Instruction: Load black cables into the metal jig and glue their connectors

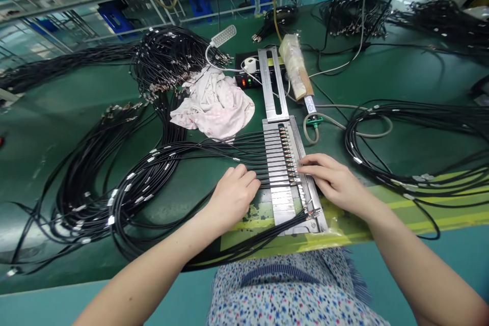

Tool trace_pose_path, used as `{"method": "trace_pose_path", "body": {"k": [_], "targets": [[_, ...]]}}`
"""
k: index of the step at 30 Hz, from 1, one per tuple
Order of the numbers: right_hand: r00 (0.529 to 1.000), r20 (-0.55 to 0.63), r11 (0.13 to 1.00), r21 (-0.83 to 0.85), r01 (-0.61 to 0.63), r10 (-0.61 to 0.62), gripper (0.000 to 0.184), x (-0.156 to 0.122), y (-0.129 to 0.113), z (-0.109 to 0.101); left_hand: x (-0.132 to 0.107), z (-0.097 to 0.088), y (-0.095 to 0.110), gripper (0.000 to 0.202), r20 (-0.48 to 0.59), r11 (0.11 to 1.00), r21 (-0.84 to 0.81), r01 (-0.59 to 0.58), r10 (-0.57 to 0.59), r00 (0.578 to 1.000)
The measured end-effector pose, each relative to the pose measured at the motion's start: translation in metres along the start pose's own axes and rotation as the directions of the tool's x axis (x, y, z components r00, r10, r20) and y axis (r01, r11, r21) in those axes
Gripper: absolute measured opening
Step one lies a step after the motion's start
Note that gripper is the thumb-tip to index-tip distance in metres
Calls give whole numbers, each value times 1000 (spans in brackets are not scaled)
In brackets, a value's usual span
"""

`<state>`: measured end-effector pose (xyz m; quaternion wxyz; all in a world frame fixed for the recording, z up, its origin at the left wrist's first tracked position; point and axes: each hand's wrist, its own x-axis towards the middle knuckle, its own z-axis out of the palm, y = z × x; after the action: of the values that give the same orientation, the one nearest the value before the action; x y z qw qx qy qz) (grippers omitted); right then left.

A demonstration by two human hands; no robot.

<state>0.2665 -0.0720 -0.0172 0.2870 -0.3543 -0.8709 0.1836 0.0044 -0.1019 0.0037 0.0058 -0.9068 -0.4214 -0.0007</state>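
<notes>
A slotted metal fixture (pixel 282 209) lies on the bench in front of me. Thin black cables (pixel 252 152) run across it side by side, their metal connectors (pixel 286 145) lined up along its slot. My left hand (pixel 236 194) is closed around a black cable just left of the fixture; the curled fingers hide the grip. On the other side, my right hand (pixel 338 183) has its fingertips together at a connector in the lower part of the row. More cable ends (pixel 311 213) lie across the fixture's near end.
Coiled cables (pixel 130 183) spread to the left, another coil (pixel 355 147) to the right. Behind are a crumpled cloth (pixel 217 104), a small lamp (pixel 224 35), a tape-wrapped soldering iron holder-like tool (pixel 296 66) and a large cable bundle (pixel 171 56). Yellow tape (pixel 420 209) edges the bench.
</notes>
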Motion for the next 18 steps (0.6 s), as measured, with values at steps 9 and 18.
{"method": "trace_pose_path", "body": {"k": [9, 18], "targets": [[999, -39, 1000, 20, 20, -19, 34, 0, 4, 4, 9, -12, -4, 17, 91, 998, 41, -48, 44, 995], [999, -8, 998, -45, 43, -44, 30, -1, 1, 5, 6, -11, 0, 16, 9, 989, 114, -90, 89, 996]]}}
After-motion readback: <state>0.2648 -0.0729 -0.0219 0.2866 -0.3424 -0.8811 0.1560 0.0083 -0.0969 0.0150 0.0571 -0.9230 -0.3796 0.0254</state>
